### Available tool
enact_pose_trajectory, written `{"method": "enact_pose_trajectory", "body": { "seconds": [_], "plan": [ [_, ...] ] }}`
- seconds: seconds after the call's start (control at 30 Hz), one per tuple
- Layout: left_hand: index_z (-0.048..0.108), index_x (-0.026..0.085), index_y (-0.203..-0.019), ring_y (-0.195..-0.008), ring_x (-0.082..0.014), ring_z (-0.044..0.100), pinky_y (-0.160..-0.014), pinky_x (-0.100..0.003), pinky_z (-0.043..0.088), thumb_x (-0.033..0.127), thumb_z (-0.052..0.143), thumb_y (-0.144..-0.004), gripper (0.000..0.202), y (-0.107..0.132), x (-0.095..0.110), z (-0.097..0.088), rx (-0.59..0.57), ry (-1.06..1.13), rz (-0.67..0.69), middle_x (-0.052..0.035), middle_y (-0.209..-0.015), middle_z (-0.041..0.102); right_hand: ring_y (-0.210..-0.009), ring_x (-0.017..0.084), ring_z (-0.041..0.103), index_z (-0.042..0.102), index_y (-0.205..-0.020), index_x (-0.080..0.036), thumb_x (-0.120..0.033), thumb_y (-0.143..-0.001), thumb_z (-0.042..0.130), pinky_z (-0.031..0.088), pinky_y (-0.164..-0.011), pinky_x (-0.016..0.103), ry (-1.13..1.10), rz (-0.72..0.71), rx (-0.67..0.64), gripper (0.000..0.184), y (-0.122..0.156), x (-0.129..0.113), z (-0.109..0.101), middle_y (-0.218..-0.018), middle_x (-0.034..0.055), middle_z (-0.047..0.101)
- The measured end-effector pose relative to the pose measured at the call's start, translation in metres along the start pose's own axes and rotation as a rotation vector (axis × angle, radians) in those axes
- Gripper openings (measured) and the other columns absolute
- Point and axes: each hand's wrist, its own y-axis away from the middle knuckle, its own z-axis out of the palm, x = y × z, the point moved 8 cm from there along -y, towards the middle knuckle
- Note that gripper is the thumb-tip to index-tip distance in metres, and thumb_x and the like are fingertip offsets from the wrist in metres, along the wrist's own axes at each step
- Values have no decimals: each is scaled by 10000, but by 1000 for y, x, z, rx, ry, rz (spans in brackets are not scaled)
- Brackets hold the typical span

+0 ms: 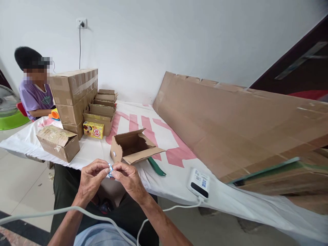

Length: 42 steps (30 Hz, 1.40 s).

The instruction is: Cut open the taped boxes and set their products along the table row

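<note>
Between the fingertips of my left hand (92,177) and my right hand (128,177) is a small white and blue piece (110,169), too small to name. Both hands pinch it just in front of the table edge, above my lap. Right behind them an open cardboard box (118,154) stands on the table with its flaps spread and a small white spot on its near side. A green curved strip (156,167), perhaps a handle, sticks out from under the box on the right.
Stacked taped boxes (69,90) stand at left, beside several open cartons (102,109) and a yellow printed box (93,130). A taped box (58,142) lies nearer. A power bank (199,183) trails a white cable (176,207). Large cardboard (217,126) leans at right. Another person (37,90) sits at left.
</note>
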Motion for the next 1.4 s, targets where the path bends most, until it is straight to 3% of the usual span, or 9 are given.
{"method": "enact_pose_trajectory", "body": {
  "seconds": [0.17, 0.33, 0.43, 0.57, 0.73, 1.2, 1.4],
  "plan": [
    [887, 240, -874, -960, -226, 735, -779, -286, 583, 348, 868, -860, 110, 3, 8, -2, -74, -163, 91, -109, -1003, 774, -730, 150, 560, 715, -770, -212, -397, -897, 733, 504, -706, 268, -25, -42, -33, 224, 0, -5, 2, -767, -2, 624],
    [890, 254, -887, -879, -204, 741, -776, -293, 584, 321, 846, -880, 80, 1, 16, 0, -145, -202, 137, -91, -950, 777, -713, 136, 540, 716, -794, -208, -373, -912, 731, 464, -686, 258, 12, -64, -70, 204, 0, -9, 3, -771, -8, 628],
    [887, 237, -882, -857, -202, 733, -759, -286, 577, 357, 847, -880, 127, 0, 16, 0, -152, -159, 102, -91, -930, 780, -711, 131, 534, 716, -798, -208, -353, -918, 730, 453, -694, 258, 27, -86, -99, 189, 0, -13, 3, -770, -14, 624],
    [875, 199, -934, -805, -188, 695, -718, -271, 554, 467, 877, -837, 286, -2, 6, -1, -147, -15, -80, -89, -920, 767, -790, 156, 600, 727, -821, -219, -342, -925, 729, 486, -771, 279, 24, -114, -160, 161, 1, -18, 7, -826, 3, 679],
    [829, 165, -756, -756, -161, 627, -727, -267, 516, 495, 897, -800, 339, -2, 1, 0, -165, 73, -201, -69, -848, 726, -775, 160, 590, 723, -804, -221, -338, -919, 726, 472, -763, 286, 56, -91, -170, 164, 1, -15, 7, -795, -1, 663],
    [856, 196, -739, -704, -142, 592, -657, -268, 494, 452, 915, -790, 268, -2, 2, -7, -114, 98, -145, -79, -892, 708, -743, 149, 570, 686, -761, -212, -298, -887, 690, 453, -723, 274, 116, -81, -112, 152, 0, -15, 4, -784, -3, 661],
    [866, 206, -745, -779, -185, 635, -673, -288, 515, 472, 900, -802, 274, -1, 4, -13, -96, 13, -94, -96, -906, 720, -725, 149, 557, 689, -747, -210, -312, -873, 705, 451, -700, 277, 105, -72, -100, 162, -1, -12, 3, -767, -2, 659]
  ]
}}
